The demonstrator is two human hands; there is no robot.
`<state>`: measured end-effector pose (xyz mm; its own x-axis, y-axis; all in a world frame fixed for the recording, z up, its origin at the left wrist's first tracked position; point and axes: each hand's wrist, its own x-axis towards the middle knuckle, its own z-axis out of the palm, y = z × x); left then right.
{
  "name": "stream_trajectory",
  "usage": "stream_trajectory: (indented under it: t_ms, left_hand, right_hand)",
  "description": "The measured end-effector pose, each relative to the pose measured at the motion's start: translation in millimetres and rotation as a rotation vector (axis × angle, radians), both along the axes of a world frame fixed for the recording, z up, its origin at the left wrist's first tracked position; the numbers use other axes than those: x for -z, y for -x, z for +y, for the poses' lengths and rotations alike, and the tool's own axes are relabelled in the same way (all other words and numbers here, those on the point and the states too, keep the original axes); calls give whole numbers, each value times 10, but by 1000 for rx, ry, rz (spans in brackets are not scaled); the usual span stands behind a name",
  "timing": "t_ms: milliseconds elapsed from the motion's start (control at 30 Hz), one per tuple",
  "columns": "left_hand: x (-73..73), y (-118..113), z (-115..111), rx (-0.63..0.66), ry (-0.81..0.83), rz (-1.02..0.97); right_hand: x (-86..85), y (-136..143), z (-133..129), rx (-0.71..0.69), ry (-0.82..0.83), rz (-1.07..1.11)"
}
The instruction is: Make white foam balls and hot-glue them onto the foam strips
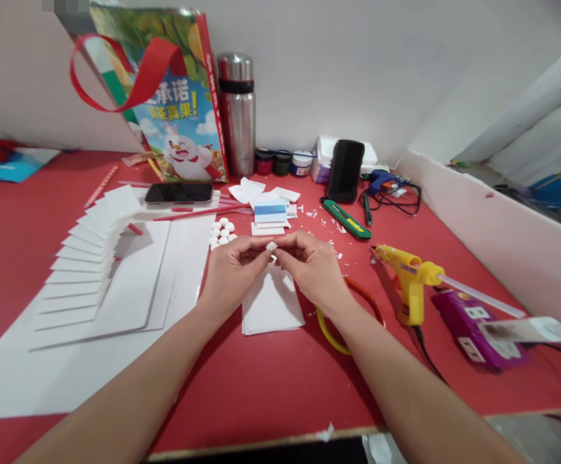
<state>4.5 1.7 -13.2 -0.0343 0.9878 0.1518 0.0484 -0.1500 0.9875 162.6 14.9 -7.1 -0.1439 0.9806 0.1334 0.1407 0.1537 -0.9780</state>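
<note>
Between the fingertips of both hands is a small white piece (272,246), perhaps paper or foam; its exact kind is too small to make out. My left hand (236,261) pinches it from the left, and my right hand (312,261) from the right, thumbs nearly touching. Just below them lies a small stack of white cards (271,309) on the red table. Several round white discs (222,231) are clustered beside my left hand. Beyond the fingers sits a pile of white pieces with a blue-striped one (269,212) on top.
At left, a curved staircase-like white board structure (80,270) stands on white sheets. A yellow glue gun (408,277), a purple box (478,332) and a green cutter (345,219) lie at right. A steel flask (239,122) and gift bag (178,122) stand behind.
</note>
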Motion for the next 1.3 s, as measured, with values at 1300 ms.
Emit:
stream_trajectory:
  t_ms: [1300]
  left_hand:
    - [-65,56,69,243,325,-689]
  right_hand:
    - [-136,-74,13,-2,60,156]
